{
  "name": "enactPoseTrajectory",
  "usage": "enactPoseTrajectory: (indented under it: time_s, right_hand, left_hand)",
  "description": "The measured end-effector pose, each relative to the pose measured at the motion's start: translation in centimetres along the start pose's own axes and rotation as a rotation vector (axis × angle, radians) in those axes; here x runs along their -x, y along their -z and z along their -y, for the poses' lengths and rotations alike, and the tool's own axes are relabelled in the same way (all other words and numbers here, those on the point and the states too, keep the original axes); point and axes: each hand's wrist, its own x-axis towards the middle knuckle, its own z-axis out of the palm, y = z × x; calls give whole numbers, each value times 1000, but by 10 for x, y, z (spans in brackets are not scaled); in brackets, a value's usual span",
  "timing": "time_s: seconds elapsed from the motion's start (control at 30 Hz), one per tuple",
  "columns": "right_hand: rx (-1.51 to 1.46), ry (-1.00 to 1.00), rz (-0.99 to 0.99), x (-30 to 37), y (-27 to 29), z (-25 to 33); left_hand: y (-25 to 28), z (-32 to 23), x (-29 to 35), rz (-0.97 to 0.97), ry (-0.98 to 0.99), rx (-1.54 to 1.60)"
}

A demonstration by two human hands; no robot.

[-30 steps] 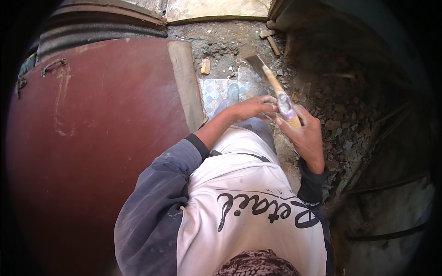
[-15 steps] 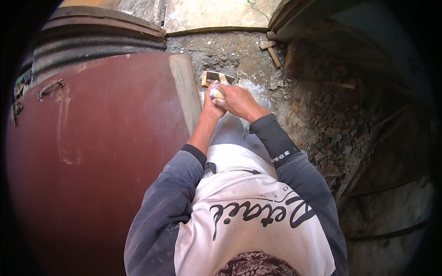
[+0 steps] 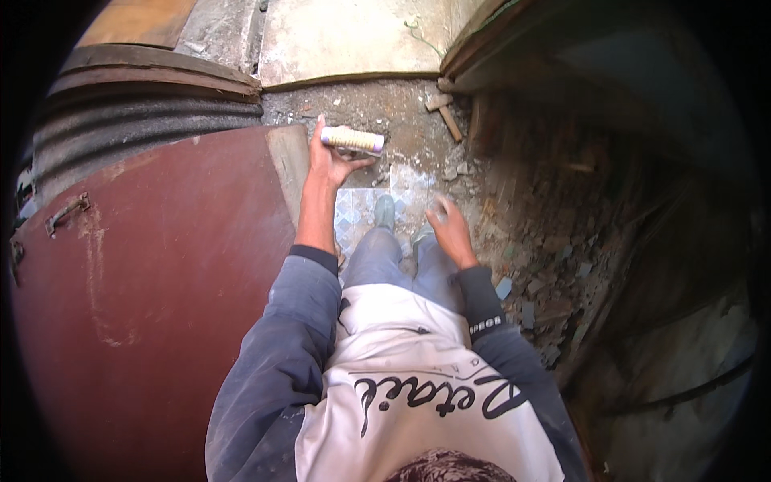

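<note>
My left hand (image 3: 329,165) is raised in front of me, gripping a ribbed cream cylinder (image 3: 352,141) with pale purple ends, like a spool of wound cord. The thumb and fingers reach around it, and a dark edge shows just beneath it. Lower and to the right hangs my right hand (image 3: 452,231), apart from the cylinder. Its fingers are loosely curled with a gap between them and look slightly blurred; nothing shows in them. Patterned tiles (image 3: 353,210) lie below the hands, near my boots (image 3: 385,212).
A large dark red door panel (image 3: 161,265) fills the left side. Ahead, a hammer (image 3: 444,116) lies on the rough ground (image 3: 353,100), before a pale slab (image 3: 353,40). Broken tile rubble (image 3: 538,281) covers the right side. Corrugated sheets (image 3: 152,120) stand at the far left.
My hands have separated: the right has let go and moved down to the right, while the left keeps the cylinder and has moved left. The view has shifted as well.
</note>
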Motion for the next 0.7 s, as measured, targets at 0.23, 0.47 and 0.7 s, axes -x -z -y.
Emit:
enactPoseTrajectory:
  time_s: [0.23, 0.47, 0.7]
  right_hand:
    - [-20, -322, 177, 23, 21, -106]
    - [127, -283, 437, -54, 14, -169]
    - [430, -155, 630, -125, 24, -196]
  left_hand:
    - [6, -10, 33, 61, -343, -291]
    - [13, 31, 92, -577, -666, -670]
    - [20, 40, 108, -910, -641, -514]
